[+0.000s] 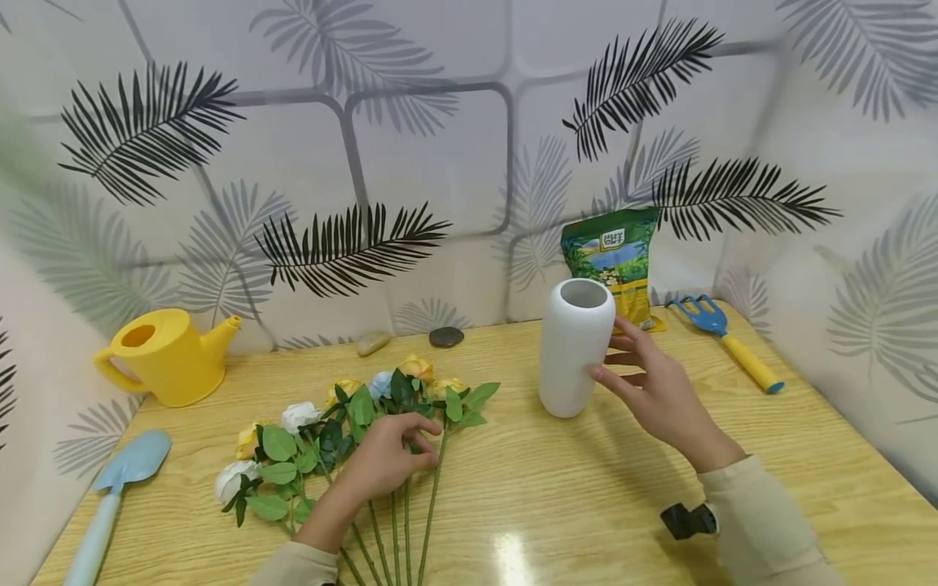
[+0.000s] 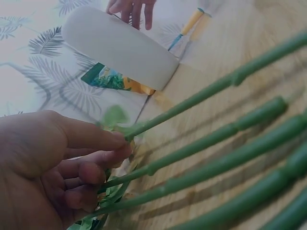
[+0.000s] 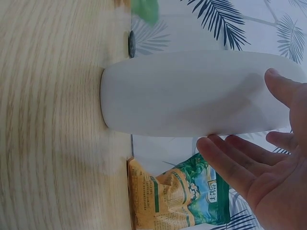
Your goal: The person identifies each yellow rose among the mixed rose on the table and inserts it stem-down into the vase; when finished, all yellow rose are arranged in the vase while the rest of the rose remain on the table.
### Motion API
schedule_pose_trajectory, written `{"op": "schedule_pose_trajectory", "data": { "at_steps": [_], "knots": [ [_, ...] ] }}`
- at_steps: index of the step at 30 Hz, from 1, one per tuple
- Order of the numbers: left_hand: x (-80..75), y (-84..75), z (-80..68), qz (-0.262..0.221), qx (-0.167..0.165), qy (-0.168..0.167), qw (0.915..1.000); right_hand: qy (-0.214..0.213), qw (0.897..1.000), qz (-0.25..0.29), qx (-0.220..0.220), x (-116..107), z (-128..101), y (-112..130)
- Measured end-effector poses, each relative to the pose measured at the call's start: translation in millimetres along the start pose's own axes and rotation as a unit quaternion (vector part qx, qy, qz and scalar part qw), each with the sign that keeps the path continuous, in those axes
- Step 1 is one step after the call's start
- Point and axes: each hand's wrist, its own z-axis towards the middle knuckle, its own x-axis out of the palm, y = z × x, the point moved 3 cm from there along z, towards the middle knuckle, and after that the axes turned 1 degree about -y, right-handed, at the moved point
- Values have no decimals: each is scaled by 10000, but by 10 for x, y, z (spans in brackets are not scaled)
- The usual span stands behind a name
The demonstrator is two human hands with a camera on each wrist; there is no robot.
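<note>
Head view: left hand (image 1: 387, 462) laid on a bunch of artificial flowers (image 1: 344, 423) lying flat on the wooden table (image 1: 557, 496); fingers curled over the green stems (image 1: 410, 521) just below the leaves, blooms spreading beyond and left of the fingertips; right hand (image 1: 652, 389) beside an upright white vase (image 1: 576, 347), fingers straight and spread, fingertips at the vase wall, contact not certain; green and yellow bag (image 1: 614, 259) leaning on the wall past the right fingertips; blue and yellow hand rake (image 1: 725, 340) to the right of that hand; yellow watering can (image 1: 163, 355) and pale blue trowel (image 1: 117, 496) well to the left of the left hand; two stones (image 1: 410, 338) at the wall beyond the flowers.

Left wrist view: thumb and forefinger (image 2: 98, 143) pinched on one stem (image 2: 216, 86) at its leafy end; remaining fingers curled loosely beneath; further stems running parallel away from the fingers; vase (image 2: 120, 48) and right hand (image 2: 132, 8) far beyond the fingertips.

Right wrist view: fingers (image 3: 230, 165) straight and apart, close alongside the vase (image 3: 192, 93); thumb tip against or just at the vase wall near its mouth; bag (image 3: 177, 196) beneath the fingers, behind the vase.
</note>
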Motion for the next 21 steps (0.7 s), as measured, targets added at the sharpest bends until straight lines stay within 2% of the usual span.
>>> {"op": "schedule_pose_trajectory", "data": {
  "at_steps": [4,14,21],
  "knots": [
    [20,-4,5,116,41,0,9999,-28,10000,-10,-34,-8,1,-2],
    [96,-21,8,473,-227,-71,9986,-56,9999,53,-69,-19,-3,18],
    [124,-27,24,245,-161,-98,9995,-28,10000,74,-6,-29,-9,22]
  ]
}}
